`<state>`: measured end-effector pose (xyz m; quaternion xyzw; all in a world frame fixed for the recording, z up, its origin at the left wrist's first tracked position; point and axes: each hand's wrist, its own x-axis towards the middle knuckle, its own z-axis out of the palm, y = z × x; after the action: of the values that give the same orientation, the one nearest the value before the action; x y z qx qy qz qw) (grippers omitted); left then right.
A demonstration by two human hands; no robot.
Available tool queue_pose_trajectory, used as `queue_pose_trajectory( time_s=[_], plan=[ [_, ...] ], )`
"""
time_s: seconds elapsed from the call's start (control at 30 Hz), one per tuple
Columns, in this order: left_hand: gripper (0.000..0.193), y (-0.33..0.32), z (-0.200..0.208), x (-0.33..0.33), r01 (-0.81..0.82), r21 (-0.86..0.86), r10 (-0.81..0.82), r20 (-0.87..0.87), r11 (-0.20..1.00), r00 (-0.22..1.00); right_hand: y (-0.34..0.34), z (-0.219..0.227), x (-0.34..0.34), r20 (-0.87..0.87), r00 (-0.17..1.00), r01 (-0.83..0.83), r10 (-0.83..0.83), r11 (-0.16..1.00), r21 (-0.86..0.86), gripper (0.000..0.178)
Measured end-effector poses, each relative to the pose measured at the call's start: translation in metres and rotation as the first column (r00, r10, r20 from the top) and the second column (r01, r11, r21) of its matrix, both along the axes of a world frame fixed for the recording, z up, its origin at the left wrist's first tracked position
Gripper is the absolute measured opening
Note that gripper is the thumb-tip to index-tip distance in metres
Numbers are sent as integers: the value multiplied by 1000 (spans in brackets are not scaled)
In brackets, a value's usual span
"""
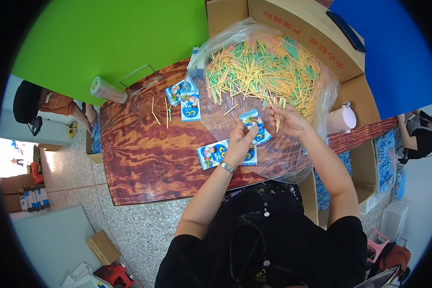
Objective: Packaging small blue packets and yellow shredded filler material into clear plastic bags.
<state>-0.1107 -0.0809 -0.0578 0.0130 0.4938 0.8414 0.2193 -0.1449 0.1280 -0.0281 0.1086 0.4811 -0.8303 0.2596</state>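
My left hand (240, 146) is closed on a small blue-and-white packet (256, 126) and tilts it above the table. Just right of it, my right hand (292, 121) pinches a small bunch of thin coloured sticks (279, 126). Two more blue packets lie below my left hand, one of them (212, 154) partly overlapped by my wrist. A large heap of yellow, green and pink sticks (261, 67) fills a clear plastic bag (209, 48) behind both hands. Further left lie a packet (190, 106) and another partly beneath it.
The bag sits in an open cardboard box (355, 62) with a dark phone-like slab (345, 31) on its flap. A pink lidded cup (342, 119) stands right. Loose sticks (155, 111), a wire stand (139, 79) and stacked cups (108, 90) are on the left. Other people are at both sides.
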Motion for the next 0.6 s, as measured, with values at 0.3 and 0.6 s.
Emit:
queue_pose_trajectory(
  time_s=[0.3,0.6],
  plan=[
    [24,19,15,13,61,428,-148,173,902,974,-33,-14,18,-199,934,294,-297,955,-44,20],
    [26,7,3,11,33,125,-28,-41,992,999,-7,-5,3,-411,905,139,114,833,536,28]
  ],
)
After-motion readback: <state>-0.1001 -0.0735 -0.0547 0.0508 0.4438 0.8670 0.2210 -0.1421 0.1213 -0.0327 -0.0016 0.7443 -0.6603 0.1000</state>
